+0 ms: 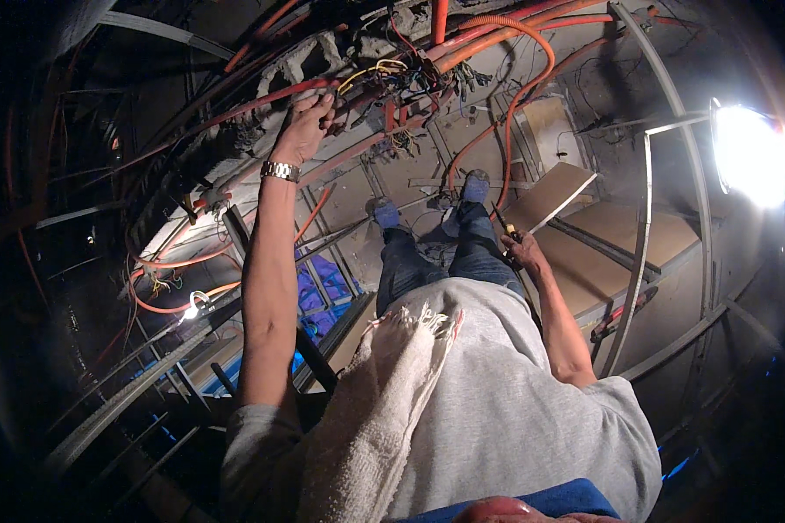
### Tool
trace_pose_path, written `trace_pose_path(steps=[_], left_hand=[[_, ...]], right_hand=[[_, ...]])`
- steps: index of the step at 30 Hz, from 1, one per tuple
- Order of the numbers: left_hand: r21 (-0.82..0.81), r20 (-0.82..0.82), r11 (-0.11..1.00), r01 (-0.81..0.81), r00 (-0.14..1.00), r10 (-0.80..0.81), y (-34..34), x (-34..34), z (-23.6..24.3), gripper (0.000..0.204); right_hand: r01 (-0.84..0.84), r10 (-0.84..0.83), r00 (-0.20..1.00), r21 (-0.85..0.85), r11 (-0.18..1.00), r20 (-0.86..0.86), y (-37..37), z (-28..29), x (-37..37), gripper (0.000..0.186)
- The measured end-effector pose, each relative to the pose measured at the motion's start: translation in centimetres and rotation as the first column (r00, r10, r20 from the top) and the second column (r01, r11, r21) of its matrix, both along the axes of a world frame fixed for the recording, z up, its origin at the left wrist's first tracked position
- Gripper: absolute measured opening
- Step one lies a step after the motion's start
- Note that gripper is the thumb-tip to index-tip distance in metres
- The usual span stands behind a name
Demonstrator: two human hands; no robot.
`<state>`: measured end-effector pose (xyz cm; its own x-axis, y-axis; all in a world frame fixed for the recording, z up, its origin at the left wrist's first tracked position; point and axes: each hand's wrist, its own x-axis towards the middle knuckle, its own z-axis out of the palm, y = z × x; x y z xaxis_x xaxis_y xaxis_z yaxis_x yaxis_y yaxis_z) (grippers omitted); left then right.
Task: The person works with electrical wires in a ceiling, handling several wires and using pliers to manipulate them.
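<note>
My left hand (308, 122), a metal-band watch (280, 171) on its wrist, reaches up with curled fingers closed at the red-orange conduit pipe (275, 98). Just right of it, yellow wires (371, 71) bend toward a tangle of thin coloured wires (414, 74). Beside my right thigh, my right hand (525, 251) is closed around a tool with a yellow-and-black handle (511, 231); the tool's working end is too small and dark to make out.
An orange corrugated conduit (549, 65) loops down past my feet. Metal framing (672, 78) curves along the right, near a glaring work lamp (753, 155). Tan boards (580, 261) lie beside my right hand. Another lit lamp (197, 305) and metal bars stand at left. A towel (375, 401) hangs over my chest.
</note>
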<state>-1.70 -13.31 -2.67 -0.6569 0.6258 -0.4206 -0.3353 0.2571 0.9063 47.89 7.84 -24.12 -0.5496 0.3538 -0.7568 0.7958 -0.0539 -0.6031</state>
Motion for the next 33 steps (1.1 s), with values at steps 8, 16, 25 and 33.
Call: trace_pose_path(steps=[8,16,25,33], left_hand=[[-0.126,-0.200,0.990,0.067,0.975,-0.092,1.0,1.1,1.2,0.020],[-0.196,-0.233,0.980,0.024,0.970,-0.070,1.0,1.4,1.2,0.023],[-0.091,-0.122,0.993,0.069,0.989,-0.080,0.2,0.1,-0.3,0.027],[-0.003,0.029,1.000,0.012,0.999,-0.012,0.5,0.2,-0.1,0.025]], right_hand=[[-0.014,0.019,0.997,0.055,0.998,-0.081,0.1,-1.9,0.8,0.042],[0.032,-0.033,0.999,-0.013,0.999,-0.035,0.0,-1.2,0.6,0.041],[0.038,-0.039,0.999,-0.041,0.998,-0.010,0.1,0.4,0.0,0.037],[-0.056,0.056,0.997,0.009,0.998,-0.049,0.4,-1.1,0.8,0.043]])
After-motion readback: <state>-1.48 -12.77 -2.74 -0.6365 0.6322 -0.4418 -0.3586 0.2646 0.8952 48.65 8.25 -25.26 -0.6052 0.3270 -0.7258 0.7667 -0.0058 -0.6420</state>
